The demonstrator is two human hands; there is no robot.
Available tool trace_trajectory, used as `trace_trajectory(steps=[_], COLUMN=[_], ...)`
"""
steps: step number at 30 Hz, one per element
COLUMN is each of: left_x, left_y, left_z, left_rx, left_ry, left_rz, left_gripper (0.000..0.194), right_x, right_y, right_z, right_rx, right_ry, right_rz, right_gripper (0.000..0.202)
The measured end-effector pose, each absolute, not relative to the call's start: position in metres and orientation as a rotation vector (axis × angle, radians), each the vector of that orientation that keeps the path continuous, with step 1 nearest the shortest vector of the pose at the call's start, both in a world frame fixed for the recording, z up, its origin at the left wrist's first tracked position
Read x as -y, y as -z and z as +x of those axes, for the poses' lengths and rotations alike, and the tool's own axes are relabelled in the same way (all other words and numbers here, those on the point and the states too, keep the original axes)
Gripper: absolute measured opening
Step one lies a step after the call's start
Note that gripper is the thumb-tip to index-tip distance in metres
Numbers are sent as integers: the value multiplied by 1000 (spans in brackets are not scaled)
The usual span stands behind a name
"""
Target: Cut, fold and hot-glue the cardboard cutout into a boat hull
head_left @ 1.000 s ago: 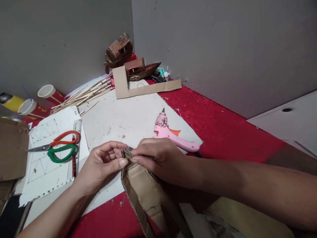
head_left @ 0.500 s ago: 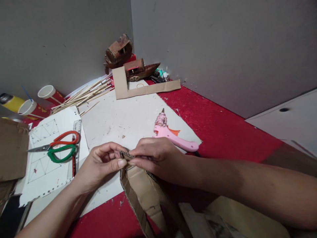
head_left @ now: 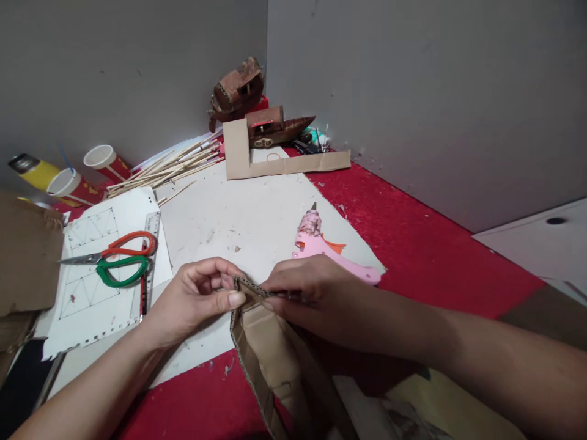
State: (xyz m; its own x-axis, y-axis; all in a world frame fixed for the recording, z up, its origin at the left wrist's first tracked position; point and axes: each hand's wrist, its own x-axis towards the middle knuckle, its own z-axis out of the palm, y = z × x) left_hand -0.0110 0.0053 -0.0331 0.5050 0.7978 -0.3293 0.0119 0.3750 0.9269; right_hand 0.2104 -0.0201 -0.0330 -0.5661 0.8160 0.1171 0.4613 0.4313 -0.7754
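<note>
A folded strip of brown corrugated cardboard with raised side walls stretches toward me, its far end pinched between both hands. My left hand grips the left corner of that end, thumb on the inside. At the right corner, my right hand is closed on the edge, fingertips partly hidden behind its knuckles. Just beyond my right hand lies a pink glue gun, nozzle pointing away. To the left, scissors with orange and green handles rest on a paper sheet with drawn triangles.
An L-shaped cardboard piece lies at the back before two brown model boats. Thin wooden sticks, paper cups and a yellow bottle stand or lie at the back left. A ruler is beside the scissors.
The view has shifted, so most things sit a little farther right. My right hand has slid slightly right along the cardboard's end, baring more of its edge; my left hand keeps its hold.
</note>
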Motion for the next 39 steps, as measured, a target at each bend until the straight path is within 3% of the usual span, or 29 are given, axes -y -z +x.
trace_trajectory(steps=[12, 21, 30, 39], left_x=[-4, -5, 5, 11], left_y=[33, 35, 40, 34], left_z=[-12, -12, -4, 1], left_rx=[-948, -968, -1058, -1067], left_ry=[-621, -652, -820, -885], left_rz=[1148, 1089, 951, 930], left_gripper=[43, 40, 22, 30], right_x=[24, 22, 15, 17], right_y=[38, 43, 52, 59], right_z=[205, 197, 195, 189], right_rx=[2162, 2121, 1955, 1780], right_ry=[-900, -819, -944, -873], right_rz=[-1066, -1078, -1091, -999], right_gripper=[28, 26, 25, 27])
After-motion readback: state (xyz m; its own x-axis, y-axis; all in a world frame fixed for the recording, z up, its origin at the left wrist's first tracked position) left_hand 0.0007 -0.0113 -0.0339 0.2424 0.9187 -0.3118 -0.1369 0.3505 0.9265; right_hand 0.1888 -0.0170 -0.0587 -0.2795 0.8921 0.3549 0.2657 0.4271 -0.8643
